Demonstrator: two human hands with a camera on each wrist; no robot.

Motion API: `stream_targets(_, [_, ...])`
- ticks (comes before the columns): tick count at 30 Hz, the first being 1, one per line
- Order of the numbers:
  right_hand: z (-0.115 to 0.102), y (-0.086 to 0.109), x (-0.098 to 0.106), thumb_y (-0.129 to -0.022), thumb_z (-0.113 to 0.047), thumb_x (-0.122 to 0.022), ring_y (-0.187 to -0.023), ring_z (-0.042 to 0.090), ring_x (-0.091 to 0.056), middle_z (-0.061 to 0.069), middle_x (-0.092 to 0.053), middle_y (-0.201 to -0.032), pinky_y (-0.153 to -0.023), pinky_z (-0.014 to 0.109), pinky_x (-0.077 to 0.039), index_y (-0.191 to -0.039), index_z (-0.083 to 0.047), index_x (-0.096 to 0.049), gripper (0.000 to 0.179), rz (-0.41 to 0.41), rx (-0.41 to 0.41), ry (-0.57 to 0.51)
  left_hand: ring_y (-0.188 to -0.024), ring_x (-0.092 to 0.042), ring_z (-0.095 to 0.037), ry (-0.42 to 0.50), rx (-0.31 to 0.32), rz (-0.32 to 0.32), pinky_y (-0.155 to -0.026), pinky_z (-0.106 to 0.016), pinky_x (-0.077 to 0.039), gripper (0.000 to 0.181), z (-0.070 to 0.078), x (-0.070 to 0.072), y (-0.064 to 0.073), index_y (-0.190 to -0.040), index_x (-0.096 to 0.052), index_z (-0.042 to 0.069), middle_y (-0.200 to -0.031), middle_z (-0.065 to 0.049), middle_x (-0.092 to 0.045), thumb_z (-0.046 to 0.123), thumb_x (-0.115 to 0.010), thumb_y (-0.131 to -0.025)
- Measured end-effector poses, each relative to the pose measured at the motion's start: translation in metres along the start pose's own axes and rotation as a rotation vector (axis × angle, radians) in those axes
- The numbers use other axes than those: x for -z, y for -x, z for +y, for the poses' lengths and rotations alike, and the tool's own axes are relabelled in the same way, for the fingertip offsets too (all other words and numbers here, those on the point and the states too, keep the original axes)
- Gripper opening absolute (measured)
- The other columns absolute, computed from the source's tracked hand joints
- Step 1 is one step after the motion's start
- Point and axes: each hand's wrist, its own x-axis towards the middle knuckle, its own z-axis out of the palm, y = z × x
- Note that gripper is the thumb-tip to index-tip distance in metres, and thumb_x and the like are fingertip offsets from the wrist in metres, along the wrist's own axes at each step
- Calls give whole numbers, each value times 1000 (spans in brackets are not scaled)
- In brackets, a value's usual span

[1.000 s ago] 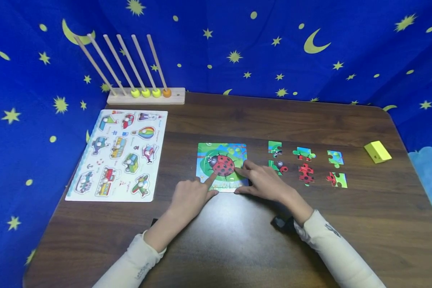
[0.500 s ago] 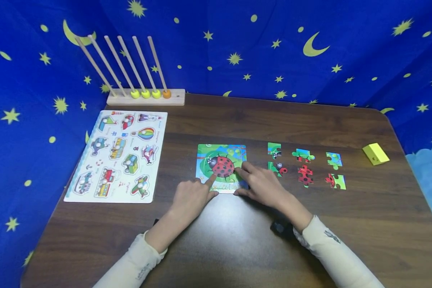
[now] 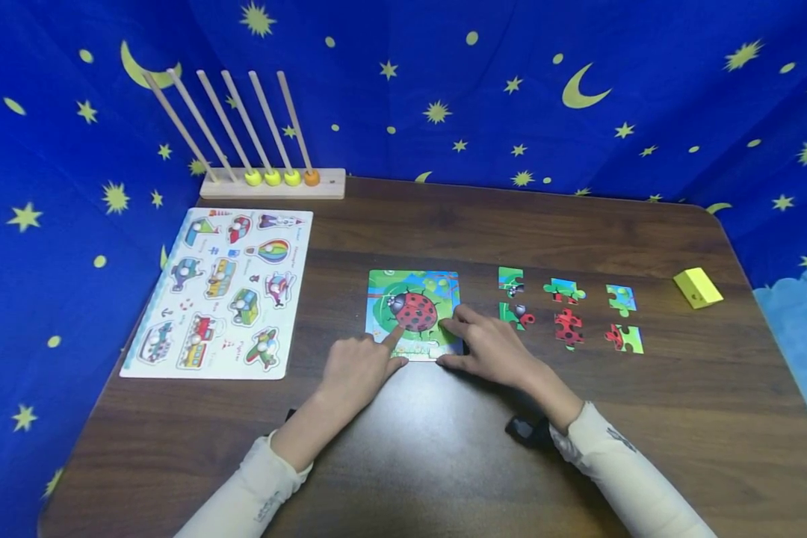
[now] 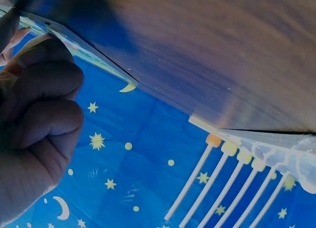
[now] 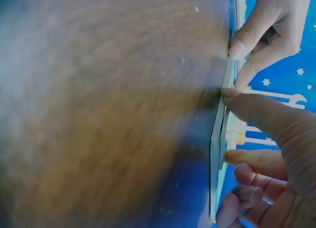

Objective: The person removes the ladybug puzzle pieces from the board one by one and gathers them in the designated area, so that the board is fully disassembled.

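Note:
A square ladybug jigsaw puzzle (image 3: 413, 310) lies flat on the table, between both hands. My left hand (image 3: 358, 368) holds its lower edge: the index finger reaches onto the picture, the thumb is at the border, and the other fingers are curled, as the left wrist view shows. At the lower right corner, my right hand (image 3: 494, 345) pinches a jigsaw piece (image 3: 447, 347) between thumb and index finger; the fingers partly cover it. Seen edge-on in the right wrist view, the puzzle board (image 5: 216, 154) has a second thin layer under these fingers.
Several loose jigsaw pieces (image 3: 568, 329) lie in two rows right of the puzzle. Farther right is a yellow block (image 3: 697, 288). A vehicle peg puzzle (image 3: 215, 295) lies at left, behind it a wooden bead stand (image 3: 272, 187). A starry blue curtain (image 3: 403, 97) borders the table.
My right index finger shifts slightly down along the puzzle's right side, and outlines near the lower right corner show more clearly. My left hand stays in place; the view shifts slightly.

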Motion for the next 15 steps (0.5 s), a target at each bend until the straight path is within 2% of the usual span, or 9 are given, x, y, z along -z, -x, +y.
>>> stream_targets(4, [4, 2, 4, -79, -39, -83, -56, 4, -35, 1, -51, -88, -46, 18, -26, -121, -4, -71, 56, -2, 14, -24, -47, -50, -18, 10, 0, -1, -43, -31, -37, 56, 0, -1, 0, -141, -58, 26, -56, -5, -55, 56, -57, -94])
stream_targets(8, [12, 11, 13, -77, -36, -85, -56, 3, -28, 1, -48, -87, -47, 18, -21, -121, -4, -70, 57, 9, 18, -81, -47, -50, -19, 24, 7, -14, -43, -32, -36, 56, 0, -1, -1, -142, -56, 26, -53, -4, -50, 56, -56, -95])
stream_targets(11, [21, 22, 22, -76, -35, -86, -57, 3, -25, 1, -48, -87, -48, 19, -19, -123, -4, -70, 58, 3, 11, -93, -46, -47, -18, 37, 13, -23, -42, -32, -35, 56, 0, -1, -1, -143, -56, 26, -51, -3, -46, 55, -56, -96])
stream_targets(15, [36, 47, 33, -78, -35, -84, -59, 3, -29, 1, -52, -91, -49, 19, -22, -125, -6, -69, 58, -27, -46, -71, -45, -44, -17, 53, 15, -30, -42, -32, -33, 56, -1, 0, -1, -143, -55, 25, -51, -4, -45, 55, -56, -96])
